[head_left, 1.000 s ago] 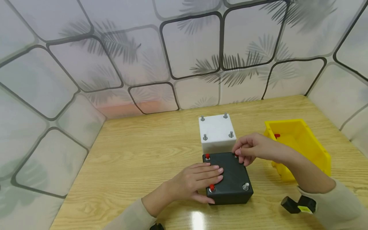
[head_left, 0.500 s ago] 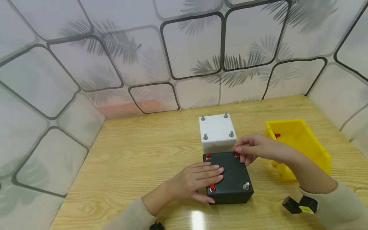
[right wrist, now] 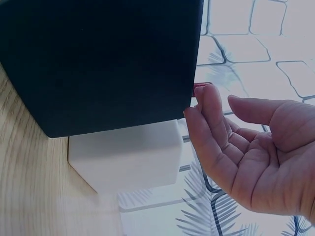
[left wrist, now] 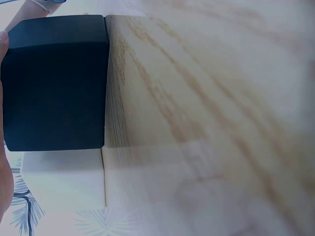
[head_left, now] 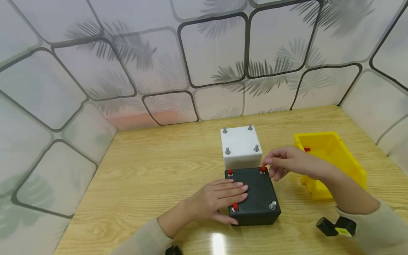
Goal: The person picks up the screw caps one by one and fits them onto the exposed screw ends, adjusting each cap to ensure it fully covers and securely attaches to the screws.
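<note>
A black box (head_left: 259, 193) stands on the table with a metal stud near each top corner. Red caps sit on three studs: back left (head_left: 230, 172), front left (head_left: 235, 207) and back right (head_left: 262, 169). The front right stud (head_left: 272, 205) is bare metal with a nut. My left hand (head_left: 213, 200) rests flat across the box's left side, thumb low along its front. Beside the back right cap is my right hand (head_left: 288, 163). In the right wrist view, that hand's fingertips (right wrist: 209, 93) are right at the red cap, thumb apart from them.
Directly behind the black box is a white box (head_left: 240, 143) with bare metal studs at its corners. To the right stands a yellow bin (head_left: 352, 166) with a small red piece (head_left: 307, 149) inside. Patterned walls enclose the wooden table (head_left: 153, 170) at the back and sides.
My right hand has loosened its pinch on the back right red cap and drawn slightly right, so the cap now shows on its stud. My left hand has stayed put.
</note>
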Tool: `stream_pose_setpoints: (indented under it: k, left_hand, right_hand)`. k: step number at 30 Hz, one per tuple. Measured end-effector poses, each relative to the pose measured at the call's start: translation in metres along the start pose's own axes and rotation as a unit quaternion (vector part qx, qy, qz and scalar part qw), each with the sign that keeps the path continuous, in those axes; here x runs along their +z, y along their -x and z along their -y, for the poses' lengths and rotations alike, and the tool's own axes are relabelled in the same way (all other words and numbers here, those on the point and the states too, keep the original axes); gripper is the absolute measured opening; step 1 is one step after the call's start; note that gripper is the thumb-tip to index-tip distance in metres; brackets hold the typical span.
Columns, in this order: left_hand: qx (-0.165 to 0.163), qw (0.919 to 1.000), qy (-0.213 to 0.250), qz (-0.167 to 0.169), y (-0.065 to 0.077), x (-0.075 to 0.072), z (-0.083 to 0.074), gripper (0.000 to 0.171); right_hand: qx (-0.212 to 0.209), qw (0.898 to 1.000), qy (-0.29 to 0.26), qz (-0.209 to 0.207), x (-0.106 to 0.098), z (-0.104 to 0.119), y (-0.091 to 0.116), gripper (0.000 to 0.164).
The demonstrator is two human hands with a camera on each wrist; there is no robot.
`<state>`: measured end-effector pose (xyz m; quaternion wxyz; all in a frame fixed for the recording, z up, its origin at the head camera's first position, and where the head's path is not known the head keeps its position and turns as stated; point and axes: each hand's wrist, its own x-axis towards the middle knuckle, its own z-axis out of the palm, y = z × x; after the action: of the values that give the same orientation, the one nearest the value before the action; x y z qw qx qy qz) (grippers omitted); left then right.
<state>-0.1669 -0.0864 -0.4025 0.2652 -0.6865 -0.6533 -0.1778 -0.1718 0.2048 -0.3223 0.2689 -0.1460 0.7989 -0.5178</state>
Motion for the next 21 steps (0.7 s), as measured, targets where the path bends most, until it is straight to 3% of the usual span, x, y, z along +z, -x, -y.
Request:
stream_pose_setpoints:
  k: [13, 21]
  left_hand:
    - [0.005, 1.0, -0.001, -0.001, -0.002, 0.001, 0.0, 0.072]
    - [0.006, 1.0, -0.007, -0.002, -0.001, 0.0, 0.0, 0.071]
  right_hand:
    - [0.013, 0.999, 0.024, -0.044, -0.018, -0.006, 0.013, 0.036]
    - [0.012, 0.999, 0.027, -0.045, -0.029, -0.014, 0.022, 0.034]
